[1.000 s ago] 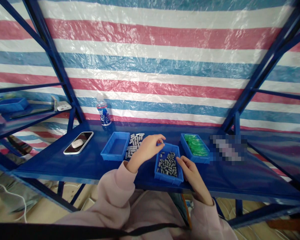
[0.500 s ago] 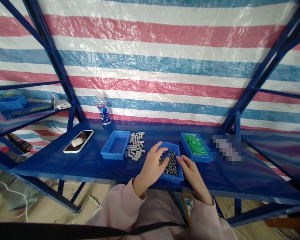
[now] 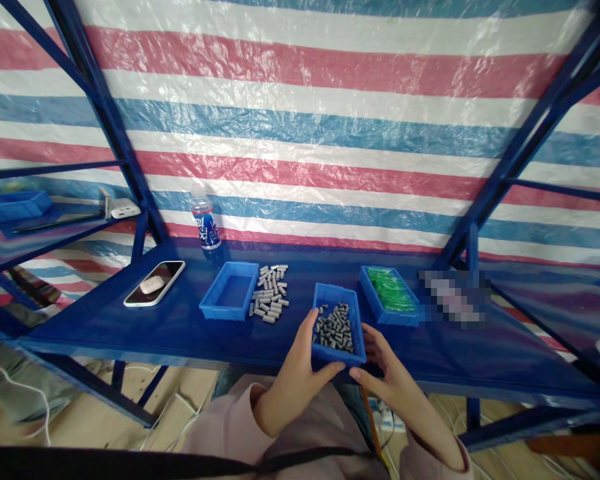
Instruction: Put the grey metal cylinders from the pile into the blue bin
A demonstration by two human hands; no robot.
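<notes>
A blue tray [image 3: 336, 291] of small dark screws [image 3: 336, 328] sits near the table's front edge, between my hands. Along its left side and front corner lies my left hand [image 3: 301, 370], fingers and thumb wrapped round the wall. My right hand [image 3: 384, 367] grips the tray's right side, thumb at the front. Grey metal cylinders [image 3: 271, 293] are piled left of it, beside an empty blue tray [image 3: 229, 291]. To the right stands a blue tray [image 3: 387, 319] with green plastic packets [image 3: 391, 289].
A phone [image 3: 155, 283] with a white case on it lies at the left of the table [image 3: 180, 333]. Behind stands a bottle [image 3: 206, 227]. A blurred item [image 3: 453, 297] is at the right. Blue frame posts rise at both sides.
My left hand has moved from over the screws to the tray's left side. My right hand has come down along the right side and front. The screws now lie more spread out.
</notes>
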